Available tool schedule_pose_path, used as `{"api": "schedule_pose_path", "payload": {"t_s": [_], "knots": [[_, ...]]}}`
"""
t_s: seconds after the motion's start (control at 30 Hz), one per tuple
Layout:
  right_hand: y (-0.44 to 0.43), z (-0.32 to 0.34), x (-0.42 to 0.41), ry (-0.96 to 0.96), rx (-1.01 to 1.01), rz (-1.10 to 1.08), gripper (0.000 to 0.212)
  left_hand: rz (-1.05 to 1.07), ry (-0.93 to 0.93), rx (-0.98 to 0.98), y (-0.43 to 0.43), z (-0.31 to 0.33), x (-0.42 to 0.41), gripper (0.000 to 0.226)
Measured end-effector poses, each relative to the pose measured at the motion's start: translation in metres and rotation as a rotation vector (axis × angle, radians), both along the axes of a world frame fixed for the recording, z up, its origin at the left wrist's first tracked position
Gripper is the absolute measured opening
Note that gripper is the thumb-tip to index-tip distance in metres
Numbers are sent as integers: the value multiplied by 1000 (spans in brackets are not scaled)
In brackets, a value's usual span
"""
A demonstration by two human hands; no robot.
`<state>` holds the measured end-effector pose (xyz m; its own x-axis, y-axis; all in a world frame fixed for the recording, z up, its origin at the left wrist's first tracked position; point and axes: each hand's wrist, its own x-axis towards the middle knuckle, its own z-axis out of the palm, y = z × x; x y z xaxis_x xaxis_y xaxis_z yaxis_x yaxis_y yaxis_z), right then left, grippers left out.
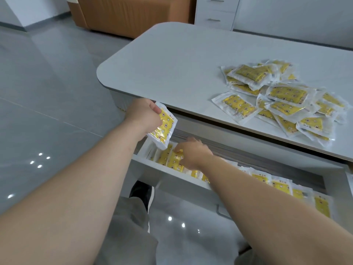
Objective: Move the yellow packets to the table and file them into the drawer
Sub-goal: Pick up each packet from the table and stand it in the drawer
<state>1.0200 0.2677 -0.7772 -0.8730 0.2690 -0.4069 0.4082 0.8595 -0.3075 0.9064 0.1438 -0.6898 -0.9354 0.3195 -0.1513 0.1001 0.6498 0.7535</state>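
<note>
The left fingers (pixel 155 109) are curled round a packet (pixel 163 129), thumb on its printed yellow face and the other fingers hidden behind it. The left hand (pixel 145 113) holds it tilted, upper corner near the counter's edge and lower corner hanging just over the left end of the drawer (pixel 172 178), clear of what lies inside.

The right fingers (pixel 179 149) are bent downward, close together, with their tips on the top edges of the filed packets (pixel 172 159). Whether they pinch one or only press on it cannot be told. The right hand (pixel 193 153) is inside the open drawer, near its left end, just below and to the right of the held packet.

The filed packets stand on edge, side by side, in a row that runs along the drawer toward its right end (pixel 277 185), partly hidden by the right forearm. The drawer is pulled out from under the counter (pixel 172 64), a pale grey top with rounded corners.

On the counter's right part lies a loose pile (pixel 282 100) of more yellow packets in clear wrappers, overlapping at all angles, well apart from both hands.

Below the drawer a dark shoe (pixel 141 190) and grey trousers (pixel 129 226) show over a glossy grey floor (pixel 47 92). Beyond the counter stand an orange sofa (pixel 124 14) and a white cabinet (pixel 217 12) with drawer handles.
</note>
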Motion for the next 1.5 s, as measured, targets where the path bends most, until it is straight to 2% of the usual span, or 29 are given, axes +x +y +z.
{"api": "schedule_pose_path", "payload": {"t_s": [0.1,0.27,0.5,0.63,0.77,0.93,1.1,1.2,1.3,1.4,1.5], "knots": [[-1,-1,4,-6,138,39,51,-114,5,-56,3,-10,-1,26],[5,10,11,-21,42,-37,47,-275,30,-226,12,-24,7,31],[9,31,32,38,108,26,43,-396,55,-527,12,-47,19,27],[14,38,43,77,140,66,37,-506,157,-709,5,-55,23,30],[23,46,49,106,143,63,34,-617,284,-939,11,-53,33,21],[39,57,57,139,147,17,32,-682,366,-1125,21,-56,38,34],[54,71,71,176,147,-46,32,-737,246,-1242,31,-49,47,22],[66,80,83,210,164,-84,30,-678,275,-1112,43,-33,55,16],[82,89,97,284,157,-172,26,-629,389,-813,69,-10,64,20],[100,98,112,382,168,-293,24,-632,408,-491,96,15,82,31],[118,105,128,451,186,-433,25,-651,443,-306,117,27,104,35]]}}
